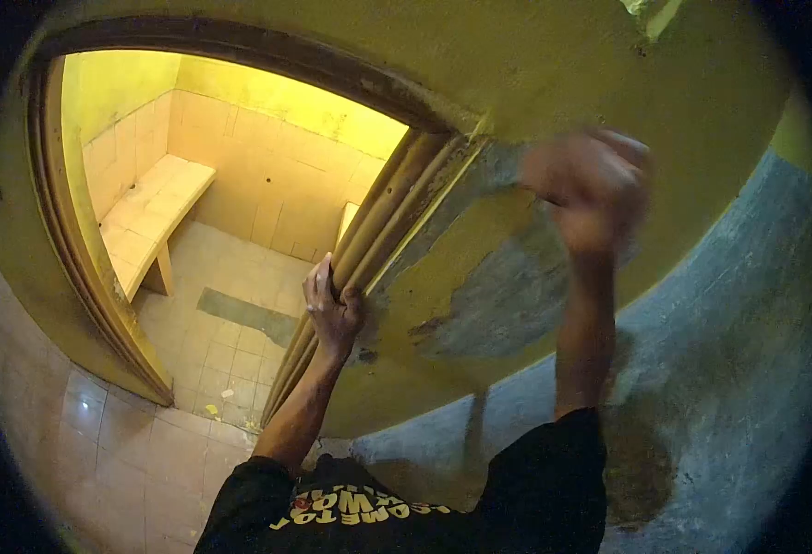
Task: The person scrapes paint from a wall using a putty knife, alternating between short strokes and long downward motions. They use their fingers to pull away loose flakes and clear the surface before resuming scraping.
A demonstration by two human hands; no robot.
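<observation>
My left hand (332, 305) grips the edge of the brown door frame (392, 198), its fingers wrapped round the side toward the doorway. To the right, my right hand (593, 175) is raised against the wall and smeared by motion. Whether it holds anything cannot be made out. Beside and below it, the olive-yellow wall (702, 120) has a large bare grey patch (508, 295) with ragged paint edges. A strip of olive paint (443, 249) still covers part of the area next to the frame.
Through the doorway lies a bright tiled room with a bench (161, 208) along its left side. Small yellow flakes (212, 409) lie on the tiled floor (138, 452) near the threshold. The lower wall (702, 369) is bluish grey and stained.
</observation>
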